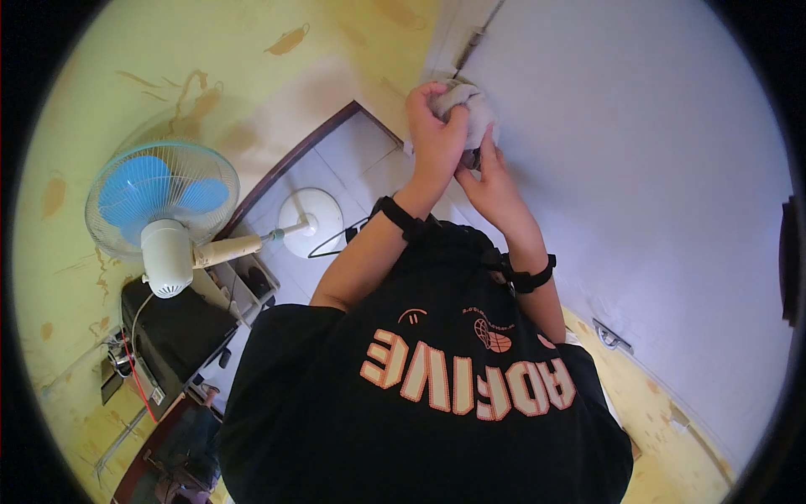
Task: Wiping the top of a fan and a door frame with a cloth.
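Observation:
A bunched, pale grey cloth [474, 109] is held up at the far middle, close to the white door [638, 168]. My left hand [435, 134] grips it from the left, thumb and fingers pressed into its folds. From below and to the right, my right hand [495, 189] holds the cloth's lower side, its fingertips pressed against it. A small dark patch [473, 158] shows under the cloth between my hands; I cannot make out what it is. Both wrists wear black straps.
At left stands a white fan [168, 197] with blue blades, its round base [311, 223] on the tiled floor. A black boxy thing [172, 336] is below it. A metal hinge [470, 49] sits beyond my hands, beside the yellow patterned wall [252, 50].

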{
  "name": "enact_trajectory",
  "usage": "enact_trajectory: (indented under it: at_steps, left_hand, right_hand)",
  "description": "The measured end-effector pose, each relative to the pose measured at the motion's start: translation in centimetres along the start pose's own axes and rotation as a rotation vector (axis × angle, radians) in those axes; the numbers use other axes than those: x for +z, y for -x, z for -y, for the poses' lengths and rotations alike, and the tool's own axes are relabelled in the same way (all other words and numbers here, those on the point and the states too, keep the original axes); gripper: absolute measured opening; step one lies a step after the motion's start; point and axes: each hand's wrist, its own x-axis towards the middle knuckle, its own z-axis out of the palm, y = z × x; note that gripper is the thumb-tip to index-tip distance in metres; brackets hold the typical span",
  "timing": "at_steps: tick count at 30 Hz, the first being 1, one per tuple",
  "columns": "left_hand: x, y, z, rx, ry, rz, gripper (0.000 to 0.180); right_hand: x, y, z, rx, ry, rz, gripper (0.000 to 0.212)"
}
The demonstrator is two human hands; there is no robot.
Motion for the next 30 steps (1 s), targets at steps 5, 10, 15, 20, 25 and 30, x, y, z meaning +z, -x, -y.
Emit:
enact_trajectory:
  at_steps: [5, 10, 15, 20, 25, 30]
  left_hand:
    - [-0.2, -2.1, 1.9, -0.109, 0.085, 0.045, 0.044]
    - [-0.4, -3.8, 3.6, -0.241, 0.071, 0.024, 0.049]
    - [-0.5, -4.7, 5.8, -0.166, -0.086, -0.043, 0.053]
    - [-1.3, -6.2, 6.0, -0.293, -0.140, -0.030, 0.054]
    - [-0.4, -6.4, 7.7, -0.246, -0.190, -0.001, 0.050]
    - [0.0, -6.0, 8.9, -0.357, -0.081, -0.045, 0.046]
  right_hand:
    - [1.2, -2.6, 0.4, 0.088, 0.052, 0.029, 0.099]
    - [2.0, -4.5, -0.6, 0.056, -0.046, 0.043, 0.100]
    - [3.1, -6.8, -1.9, 0.103, -0.003, 0.128, 0.091]
    - [3.9, -7.6, -0.2, 0.174, -0.079, 0.225, 0.090]
    - [3.5, -8.8, -2.0, 0.183, -0.101, 0.268, 0.090]
    - [3.6, -7.9, -0.8, 0.220, 0.027, 0.177, 0.081]
